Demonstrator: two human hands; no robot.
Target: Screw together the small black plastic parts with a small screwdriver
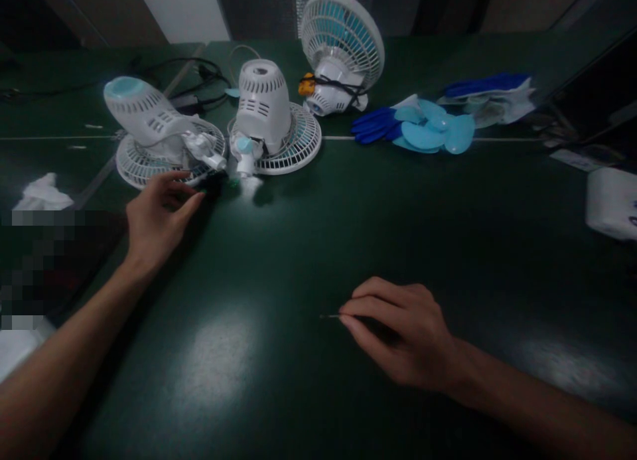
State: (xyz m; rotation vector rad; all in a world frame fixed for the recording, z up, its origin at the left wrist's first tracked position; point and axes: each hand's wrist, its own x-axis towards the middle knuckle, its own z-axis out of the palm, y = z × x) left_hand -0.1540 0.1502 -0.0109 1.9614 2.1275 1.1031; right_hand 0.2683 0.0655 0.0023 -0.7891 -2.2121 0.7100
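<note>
The right hand (405, 334) is positioned low over the bench (279, 247), forearm entering from the lower right, fingers curled; thumb and index fingertip pinch a thin rod-like piece (329, 316), which points left. The left arm extends diagonally forward. The left hand (162, 211) is located at the near rim of the left fan (149, 125), thumb and fingers directed right; whether it grips anything cannot be determined. Beyond stand the middle fan (263, 101) and, farther back, a third fan (343, 38).
</note>
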